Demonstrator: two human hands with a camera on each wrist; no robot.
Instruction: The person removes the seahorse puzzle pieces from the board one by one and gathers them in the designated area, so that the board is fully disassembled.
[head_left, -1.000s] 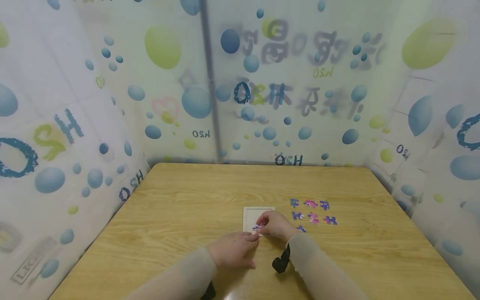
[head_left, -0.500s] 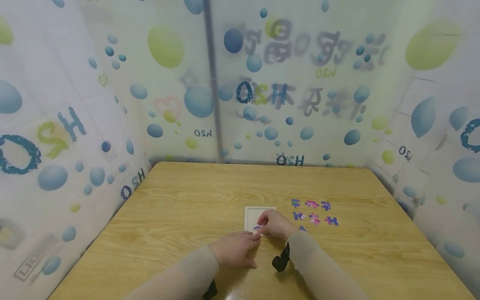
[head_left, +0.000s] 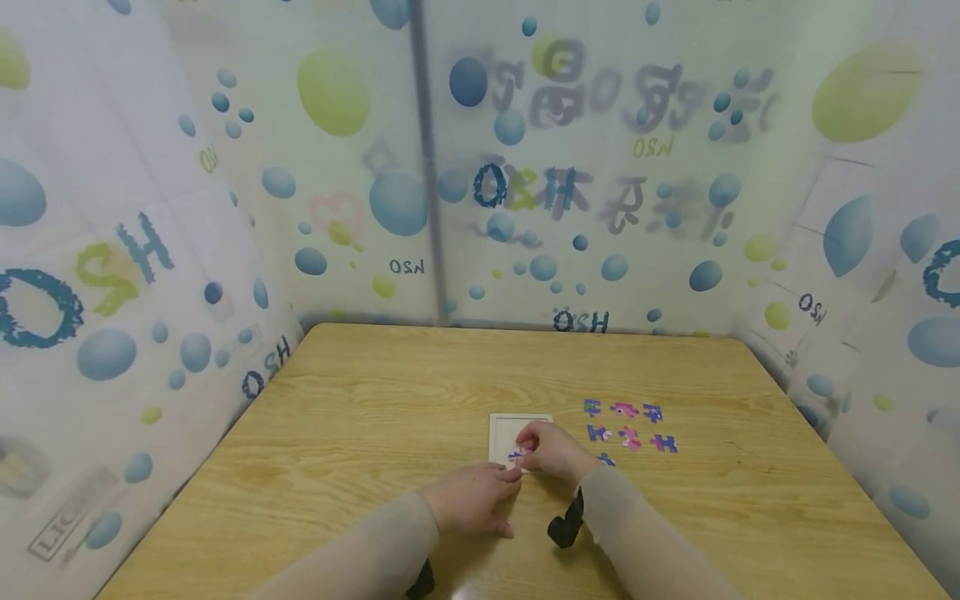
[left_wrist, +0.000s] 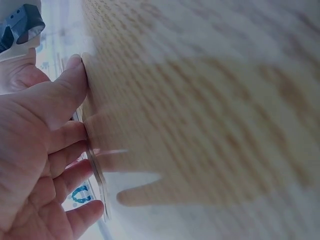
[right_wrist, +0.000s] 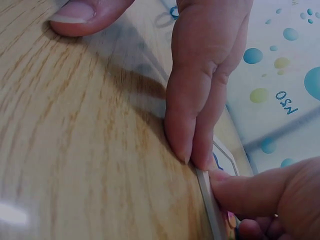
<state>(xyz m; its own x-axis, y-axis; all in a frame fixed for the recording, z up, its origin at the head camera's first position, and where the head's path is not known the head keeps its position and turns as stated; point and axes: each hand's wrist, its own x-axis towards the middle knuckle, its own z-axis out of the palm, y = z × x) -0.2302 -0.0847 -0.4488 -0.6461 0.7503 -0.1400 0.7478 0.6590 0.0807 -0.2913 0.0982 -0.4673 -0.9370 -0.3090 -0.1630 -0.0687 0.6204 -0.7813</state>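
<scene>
A small white puzzle tray point(head_left: 501, 427) lies on the table in the head view. My right hand point(head_left: 553, 450) is over its near part, thumb and fingers pinching a purple puzzle piece point(head_left: 516, 455), which they partly cover. In the right wrist view the right thumb point(right_wrist: 250, 195) lies at the tray's rim, with a colourful bit of the piece point(right_wrist: 231, 220) beside it. My left hand point(head_left: 471, 502) rests palm down, its extended fingertips touching the tray's near edge. The left wrist view shows the left hand point(left_wrist: 45, 150) with its fingers along the tray edge point(left_wrist: 99, 175).
To the right of the tray, several purple and pink puzzle pieces point(head_left: 629, 438) lie in loose rows; one is partly behind the right wrist. A wooden table point(head_left: 360, 400) bears everything. Bubble-patterned curtains point(head_left: 360, 208) enclose it at the back and sides.
Both hands stay in nearly the same place at the tray. The whole head view has shifted slightly; the loose pieces have not moved on the table.
</scene>
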